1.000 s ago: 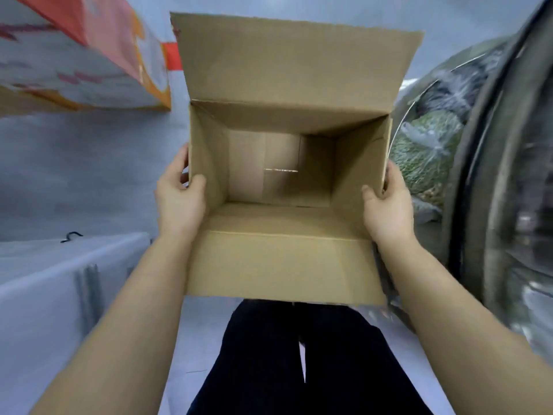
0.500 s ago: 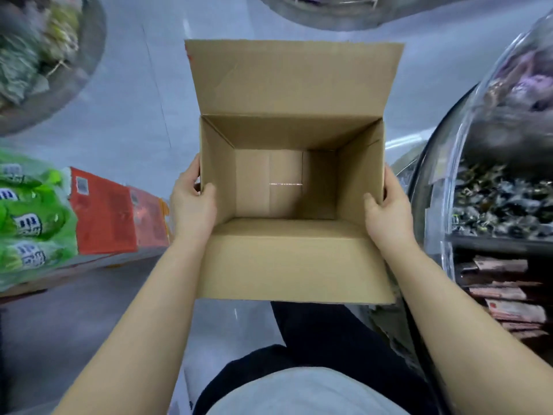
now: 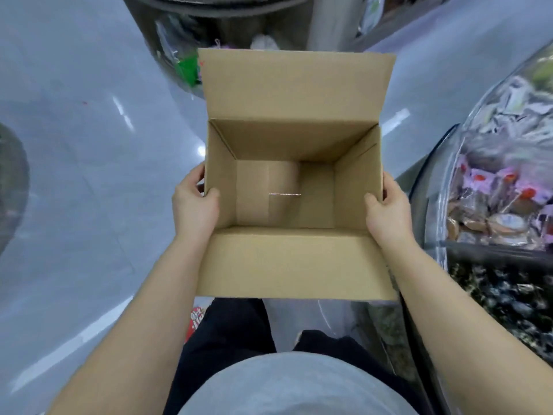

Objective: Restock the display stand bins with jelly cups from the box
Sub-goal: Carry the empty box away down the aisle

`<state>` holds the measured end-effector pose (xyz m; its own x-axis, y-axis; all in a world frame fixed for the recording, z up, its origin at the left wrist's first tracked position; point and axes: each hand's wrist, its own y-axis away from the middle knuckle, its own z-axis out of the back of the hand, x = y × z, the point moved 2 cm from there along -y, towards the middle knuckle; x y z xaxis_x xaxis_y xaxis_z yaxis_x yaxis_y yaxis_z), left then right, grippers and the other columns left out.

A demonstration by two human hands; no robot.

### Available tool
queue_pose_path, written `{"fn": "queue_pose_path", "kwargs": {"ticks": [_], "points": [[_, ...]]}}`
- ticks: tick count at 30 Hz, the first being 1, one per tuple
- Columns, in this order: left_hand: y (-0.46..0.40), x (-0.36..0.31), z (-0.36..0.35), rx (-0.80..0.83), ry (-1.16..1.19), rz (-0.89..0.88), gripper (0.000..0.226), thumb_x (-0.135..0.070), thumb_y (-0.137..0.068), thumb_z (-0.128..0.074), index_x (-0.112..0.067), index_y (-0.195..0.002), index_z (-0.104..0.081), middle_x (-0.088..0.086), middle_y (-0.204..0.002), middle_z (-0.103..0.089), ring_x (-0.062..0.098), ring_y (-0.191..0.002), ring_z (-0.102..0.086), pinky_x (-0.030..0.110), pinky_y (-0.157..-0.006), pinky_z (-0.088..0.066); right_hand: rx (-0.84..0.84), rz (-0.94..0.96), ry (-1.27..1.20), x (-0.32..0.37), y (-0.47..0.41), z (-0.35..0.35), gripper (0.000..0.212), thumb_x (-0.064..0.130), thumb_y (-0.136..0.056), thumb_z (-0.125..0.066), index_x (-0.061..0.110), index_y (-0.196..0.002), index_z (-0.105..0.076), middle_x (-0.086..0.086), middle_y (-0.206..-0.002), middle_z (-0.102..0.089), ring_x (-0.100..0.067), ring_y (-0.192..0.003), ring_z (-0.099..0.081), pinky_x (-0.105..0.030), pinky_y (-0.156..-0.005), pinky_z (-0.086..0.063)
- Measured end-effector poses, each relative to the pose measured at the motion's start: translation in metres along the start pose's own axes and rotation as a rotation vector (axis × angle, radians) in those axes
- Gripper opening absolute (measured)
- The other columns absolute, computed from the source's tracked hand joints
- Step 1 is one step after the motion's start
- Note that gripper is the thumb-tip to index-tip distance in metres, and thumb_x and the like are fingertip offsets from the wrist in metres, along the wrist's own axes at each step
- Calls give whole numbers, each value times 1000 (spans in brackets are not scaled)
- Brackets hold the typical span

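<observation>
An open brown cardboard box (image 3: 294, 262) is held out in front of me at waist height, its flaps up. Nothing lies inside it; only the bare bottom with a strip of tape shows. My left hand (image 3: 194, 205) grips the box's left wall, thumb hooked over the rim. My right hand (image 3: 389, 209) grips the right wall the same way. The display stand (image 3: 449, 181) with its clear curved bins curves along the right side, holding wrapped snacks. No jelly cups are recognisable in the blur.
Grey shiny floor (image 3: 89, 175) spreads to the left and ahead. Another round stand (image 3: 185, 55) with bagged goods stands straight ahead beyond the box. A dark round base (image 3: 12, 181) sits at the far left edge. My dark trousers show below the box.
The view has swung round: the shelf of green and red packs on the left is gone, and floor shows instead. The box stays in both hands, now seen more from above.
</observation>
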<state>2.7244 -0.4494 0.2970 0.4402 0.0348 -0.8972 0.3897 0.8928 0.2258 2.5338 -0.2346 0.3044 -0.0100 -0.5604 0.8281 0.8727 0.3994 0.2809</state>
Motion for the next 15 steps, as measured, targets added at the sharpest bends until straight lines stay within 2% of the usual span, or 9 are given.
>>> {"fn": "queue_pose_path", "kwargs": {"ticks": [2, 4, 6, 8, 11, 13, 15], "points": [[-60, -25, -22, 95, -19, -50, 56, -2, -69, -40, -31, -111, -64, -5, -100, -71, 15, -89, -65, 37, -75, -53, -101, -42, -32, 15, -36, -2, 51, 3, -88, -39, 29, -131, -49, 16, -97, -64, 3, -66, -55, -13, -56, -44], [-113, -53, -43, 153, -64, -74, 56, 0, -71, -42, -25, -117, -62, -1, -99, -71, 12, -82, -64, 29, -71, -51, -183, -99, -66, 32, -66, -1, 51, 3, -85, -39, 27, -128, -52, 15, -94, -63, 5, -60, -53, -14, -54, -43], [-157, -83, -69, 246, -76, -133, 56, 1, -71, -41, -23, -117, -63, -4, -93, -71, 9, -77, -63, 25, -70, -50, -253, -147, -99, 45, -97, 5, 55, 3, -83, -38, 30, -128, -51, 14, -97, -64, 5, -63, -56, -16, -55, -46], [-194, -111, -101, 335, -79, -157, 57, 1, -71, -41, -27, -115, -63, -11, -93, -70, 7, -84, -65, 26, -74, -51, -312, -195, -141, 53, -130, 14, 61, 2, -82, -37, 36, -130, -49, 14, -104, -66, 0, -68, -59, -20, -60, -51], [-244, -148, -164, 430, -99, -200, 59, 2, -72, -41, -29, -118, -62, -12, -101, -69, 6, -91, -64, 23, -74, -50, -410, -242, -168, 55, -185, 34, 64, 1, -78, -38, 37, -130, -50, 13, -105, -67, -2, -69, -59, -20, -65, -50], [-274, -171, -213, 489, -120, -248, 59, 3, -71, -41, -26, -116, -64, -8, -100, -70, 1, -81, -62, 14, -66, -47, -461, -279, -166, 50, -227, 51, 61, 2, -77, -38, 36, -125, -53, 11, -99, -67, -13, -78, -61, -27, -71, -50], [-303, -198, -262, 518, -146, -289, 59, 4, -70, -41, -27, -113, -65, -8, -97, -70, -3, -70, -59, 11, -61, -46, -497, -293, -174, 46, -273, 70, 55, 3, -78, -38, 32, -121, -56, 6, -96, -67, -20, -83, -62, -32, -72, -51]]}}
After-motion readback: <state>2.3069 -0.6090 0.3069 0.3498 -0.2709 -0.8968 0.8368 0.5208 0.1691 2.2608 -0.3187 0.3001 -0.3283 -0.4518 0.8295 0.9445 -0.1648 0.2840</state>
